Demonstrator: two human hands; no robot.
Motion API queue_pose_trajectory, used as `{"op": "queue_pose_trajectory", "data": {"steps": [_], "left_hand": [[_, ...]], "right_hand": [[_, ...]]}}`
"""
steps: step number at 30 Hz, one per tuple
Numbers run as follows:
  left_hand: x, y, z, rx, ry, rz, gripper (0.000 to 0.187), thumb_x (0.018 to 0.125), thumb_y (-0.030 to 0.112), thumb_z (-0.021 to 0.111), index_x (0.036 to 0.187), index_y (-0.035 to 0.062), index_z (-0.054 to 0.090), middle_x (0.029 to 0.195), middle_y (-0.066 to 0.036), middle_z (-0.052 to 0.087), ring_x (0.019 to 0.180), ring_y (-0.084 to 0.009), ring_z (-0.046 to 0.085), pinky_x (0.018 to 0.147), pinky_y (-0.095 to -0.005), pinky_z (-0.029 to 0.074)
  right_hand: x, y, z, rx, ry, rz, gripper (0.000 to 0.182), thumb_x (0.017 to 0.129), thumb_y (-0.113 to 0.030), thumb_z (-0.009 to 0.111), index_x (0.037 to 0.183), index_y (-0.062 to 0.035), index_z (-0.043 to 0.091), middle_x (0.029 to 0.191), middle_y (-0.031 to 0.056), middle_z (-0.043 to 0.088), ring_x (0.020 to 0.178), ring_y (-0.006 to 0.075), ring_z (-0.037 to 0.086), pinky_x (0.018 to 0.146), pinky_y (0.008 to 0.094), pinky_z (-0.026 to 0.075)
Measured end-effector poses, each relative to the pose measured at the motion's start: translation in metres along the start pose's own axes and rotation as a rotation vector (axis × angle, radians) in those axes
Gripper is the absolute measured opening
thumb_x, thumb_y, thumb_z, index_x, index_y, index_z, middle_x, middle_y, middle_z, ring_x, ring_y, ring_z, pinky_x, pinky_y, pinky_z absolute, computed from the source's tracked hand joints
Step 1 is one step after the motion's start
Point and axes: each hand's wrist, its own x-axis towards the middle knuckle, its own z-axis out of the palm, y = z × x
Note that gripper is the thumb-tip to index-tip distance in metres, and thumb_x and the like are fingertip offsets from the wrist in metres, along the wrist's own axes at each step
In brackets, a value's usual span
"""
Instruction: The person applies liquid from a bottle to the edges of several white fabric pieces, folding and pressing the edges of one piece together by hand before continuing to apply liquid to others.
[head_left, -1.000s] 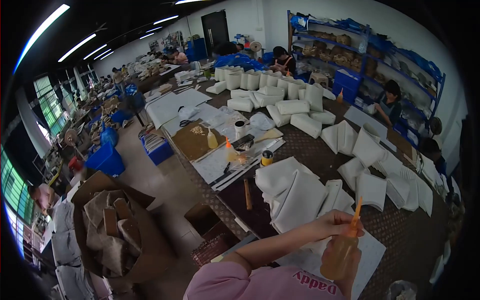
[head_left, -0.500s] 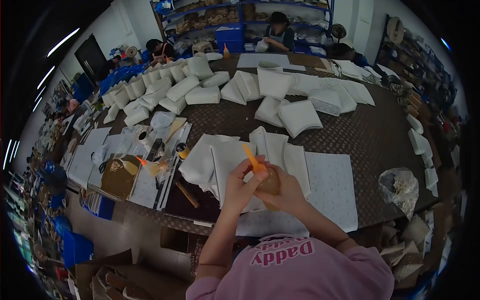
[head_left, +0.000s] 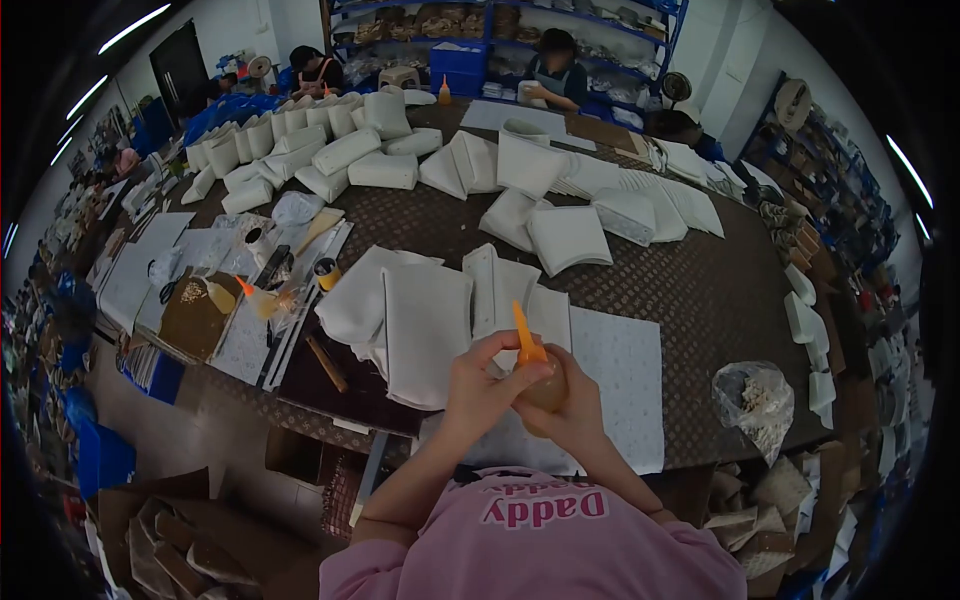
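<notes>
A squeeze bottle (head_left: 541,392) of yellowish liquid with a long orange nozzle (head_left: 524,330) is held between both hands in front of my chest, its tip pointing up and away. My left hand (head_left: 482,388) is closed at the base of the nozzle, thumb and forefinger around the orange cap. The bottle's body is wrapped by my right hand (head_left: 572,408), which partly hides it. Just beyond lie white padded pieces (head_left: 428,335), with a flat white sheet (head_left: 620,390) under and right of the hands.
Many white box-like pieces (head_left: 345,152) fill the table's far side. At left are a second orange-tipped bottle (head_left: 262,300), a yellow-and-black can (head_left: 327,273) and a wooden-handled tool (head_left: 326,362). A plastic bag (head_left: 752,400) lies at right. Co-workers (head_left: 556,75) sit beyond the table.
The camera view has shifted. Both hands have brought the bottle nearer my body, away from the white pieces. Its nozzle leans left less than before. Both hands keep hold.
</notes>
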Motion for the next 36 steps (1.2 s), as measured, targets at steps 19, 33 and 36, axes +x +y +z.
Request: {"op": "queue_pose_trajectory", "data": {"steps": [19, 33, 36], "left_hand": [[-0.004, -0.046, -0.005, -0.106, -0.244, -0.183, 0.025, 0.09, 0.016, 0.061, 0.108, -0.0008, 0.063, 0.1, -0.007, 0.067, 0.097, -0.0127, 0.06, 0.086, -0.0255, 0.047], [0.005, -0.022, -0.007, 0.109, -0.039, -0.051, 0.019, 0.083, 0.015, 0.067, 0.094, 0.0004, 0.062, 0.085, -0.004, 0.064, 0.08, -0.0097, 0.059, 0.071, -0.0238, 0.047], [0.003, -0.024, -0.007, 0.26, -0.018, 0.081, 0.021, 0.082, 0.018, 0.068, 0.091, -0.0001, 0.061, 0.081, -0.006, 0.062, 0.077, -0.0119, 0.059, 0.069, -0.0246, 0.047]], "right_hand": [[-0.022, 0.039, -0.004, 0.593, -0.367, 0.398, 0.072, 0.071, -0.035, 0.077, 0.125, 0.003, 0.047, 0.109, 0.0129, 0.062, 0.096, 0.0226, 0.063, 0.083, 0.0327, 0.05], [-0.027, 0.06, 0.017, 1.23, -0.41, 0.587, 0.064, 0.095, -0.053, 0.031, 0.138, -0.0051, 0.034, 0.133, 0.0144, 0.047, 0.119, 0.0279, 0.05, 0.102, 0.0377, 0.039], [-0.029, 0.051, 0.021, 1.025, -0.381, 0.393, 0.071, 0.091, -0.056, 0.042, 0.14, -0.0064, 0.027, 0.131, 0.0142, 0.046, 0.118, 0.0275, 0.051, 0.098, 0.0392, 0.043]]}}
